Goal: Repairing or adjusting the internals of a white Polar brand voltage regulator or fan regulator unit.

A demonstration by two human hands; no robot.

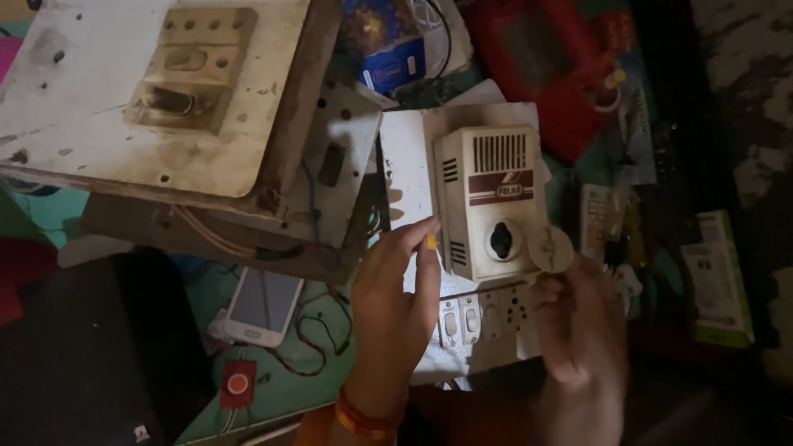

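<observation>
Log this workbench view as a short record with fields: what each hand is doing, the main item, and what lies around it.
left hand: left hand rests fingers on the left side of the cream regulator box
right hand: right hand holds a round cream knob beside the box
box front: dark knob hole uncovered, vent slots on top
under box: white switch panel
nearby: white phone, red button, old switchboard
lighting: dim

The right hand point(578, 330) is blurred and dim, its wrist cut off by the bottom edge; its grip on the round knob point(551, 249) cannot be made out clearly. The left hand point(396, 306) hides part of the white switch panel point(483, 318). The red device point(553, 66) runs off the top edge, perhaps a meter.
</observation>
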